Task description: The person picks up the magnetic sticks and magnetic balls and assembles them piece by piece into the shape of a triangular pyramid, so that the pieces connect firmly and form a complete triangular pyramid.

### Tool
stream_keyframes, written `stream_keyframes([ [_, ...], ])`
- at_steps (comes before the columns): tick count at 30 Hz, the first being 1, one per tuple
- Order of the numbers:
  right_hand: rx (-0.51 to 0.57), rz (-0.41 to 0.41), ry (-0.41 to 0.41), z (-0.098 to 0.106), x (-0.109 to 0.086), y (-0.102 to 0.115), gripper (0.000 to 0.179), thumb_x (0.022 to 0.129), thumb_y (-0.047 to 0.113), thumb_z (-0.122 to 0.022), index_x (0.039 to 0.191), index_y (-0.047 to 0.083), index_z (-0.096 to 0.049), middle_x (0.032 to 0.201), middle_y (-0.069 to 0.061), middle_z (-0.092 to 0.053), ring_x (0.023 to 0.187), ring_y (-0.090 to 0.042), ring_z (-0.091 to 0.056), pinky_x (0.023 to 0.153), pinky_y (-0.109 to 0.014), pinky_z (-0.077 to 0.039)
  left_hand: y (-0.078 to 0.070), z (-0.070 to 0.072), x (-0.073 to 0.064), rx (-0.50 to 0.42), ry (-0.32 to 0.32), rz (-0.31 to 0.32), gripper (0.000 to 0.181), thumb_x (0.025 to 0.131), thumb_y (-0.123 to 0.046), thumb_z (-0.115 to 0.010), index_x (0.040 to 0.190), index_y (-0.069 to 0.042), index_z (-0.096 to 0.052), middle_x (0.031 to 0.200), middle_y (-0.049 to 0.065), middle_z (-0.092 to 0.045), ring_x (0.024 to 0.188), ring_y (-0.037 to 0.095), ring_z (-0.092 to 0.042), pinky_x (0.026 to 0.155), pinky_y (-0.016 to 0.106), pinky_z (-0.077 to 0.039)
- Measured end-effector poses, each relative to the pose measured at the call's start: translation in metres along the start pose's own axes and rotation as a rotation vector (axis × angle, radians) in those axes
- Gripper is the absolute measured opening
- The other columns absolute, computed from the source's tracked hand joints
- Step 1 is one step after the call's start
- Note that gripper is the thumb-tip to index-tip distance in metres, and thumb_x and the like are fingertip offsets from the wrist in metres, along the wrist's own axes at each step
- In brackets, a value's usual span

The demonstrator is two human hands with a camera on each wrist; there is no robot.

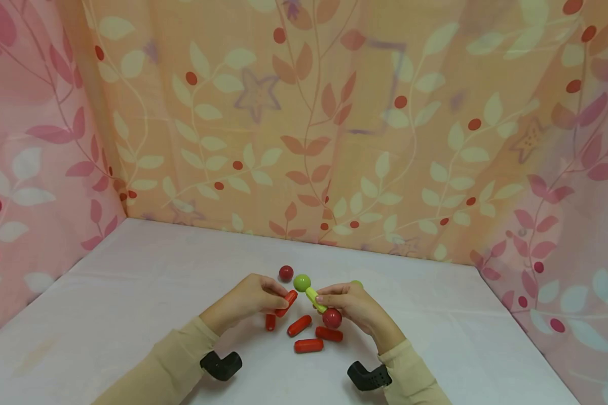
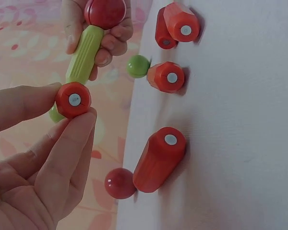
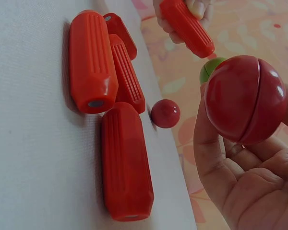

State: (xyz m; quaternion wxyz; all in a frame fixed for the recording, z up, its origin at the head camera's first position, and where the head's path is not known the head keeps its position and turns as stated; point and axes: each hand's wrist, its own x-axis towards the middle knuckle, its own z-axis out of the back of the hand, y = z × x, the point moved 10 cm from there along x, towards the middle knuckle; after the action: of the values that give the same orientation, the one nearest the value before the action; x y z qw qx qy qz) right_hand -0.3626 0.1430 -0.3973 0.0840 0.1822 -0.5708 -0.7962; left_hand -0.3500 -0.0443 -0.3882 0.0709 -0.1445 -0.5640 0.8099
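Note:
My left hand (image 1: 257,295) pinches a red ribbed magnetic rod (image 1: 287,304) between thumb and fingertips; a round silver disc shows on its end in the left wrist view. My right hand (image 1: 357,306) grips a yellow-green ribbed rod (image 1: 314,298). A green ball (image 1: 302,283) sits on that rod's far end and a red ball (image 3: 245,99) on its near end. The held red rod is close to this piece but apart from it. Below the hands, several red rods (image 1: 308,345) lie on the white table.
A loose red ball (image 1: 286,274) rests on the table (image 1: 182,259) beyond the hands. Another green ball (image 1: 356,284) is partly hidden behind the right hand. Patterned cloth (image 1: 304,112) stands along the back and both sides. Black curved pieces (image 1: 222,365) sit at both wrists.

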Motion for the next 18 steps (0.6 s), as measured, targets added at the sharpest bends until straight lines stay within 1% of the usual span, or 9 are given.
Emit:
stream_keyframes([
  [6,0.002,-0.011,-0.001,-0.0015,-0.0002,-0.0013,0.039,0.091,0.027,-0.071,0.118,-0.002,-0.07,0.094,-0.005,-0.075,0.088,-0.013,-0.067,0.083,-0.027,-0.058,-0.0002,-0.0008,0.0002,-0.003,-0.021,0.006,0.019,0.085,-0.012,-0.075,0.102,-0.003,-0.073,0.095,0.007,-0.07,0.081,0.016,-0.065,0.078,0.031,-0.059],
  [9,0.004,-0.02,0.0,-0.0025,-0.0005,-0.0022,0.039,0.091,0.027,-0.071,0.118,-0.001,-0.07,0.095,-0.005,-0.074,0.088,-0.013,-0.067,0.084,-0.028,-0.058,-0.0001,-0.002,0.0009,-0.008,-0.021,0.006,0.019,0.085,-0.011,-0.074,0.102,-0.002,-0.072,0.094,0.008,-0.071,0.08,0.016,-0.066,0.078,0.031,-0.059],
  [14,-0.001,-0.006,0.013,-0.0046,-0.0008,0.0004,0.039,0.091,0.027,-0.07,0.118,-0.001,-0.07,0.094,-0.004,-0.075,0.087,-0.013,-0.067,0.082,-0.028,-0.057,0.0009,-0.0023,0.002,-0.004,-0.045,0.014,0.019,0.086,-0.013,-0.075,0.103,-0.005,-0.072,0.094,0.006,-0.071,0.082,0.016,-0.065,0.08,0.033,-0.059],
  [18,0.015,0.004,0.023,-0.0053,-0.0013,0.003,0.04,0.091,0.026,-0.07,0.119,-0.003,-0.068,0.094,-0.004,-0.075,0.085,-0.013,-0.069,0.082,-0.027,-0.058,-0.0011,-0.0028,0.0023,-0.019,-0.04,-0.001,0.021,0.087,-0.014,-0.074,0.106,-0.005,-0.072,0.096,0.006,-0.072,0.081,0.016,-0.067,0.082,0.034,-0.059],
])
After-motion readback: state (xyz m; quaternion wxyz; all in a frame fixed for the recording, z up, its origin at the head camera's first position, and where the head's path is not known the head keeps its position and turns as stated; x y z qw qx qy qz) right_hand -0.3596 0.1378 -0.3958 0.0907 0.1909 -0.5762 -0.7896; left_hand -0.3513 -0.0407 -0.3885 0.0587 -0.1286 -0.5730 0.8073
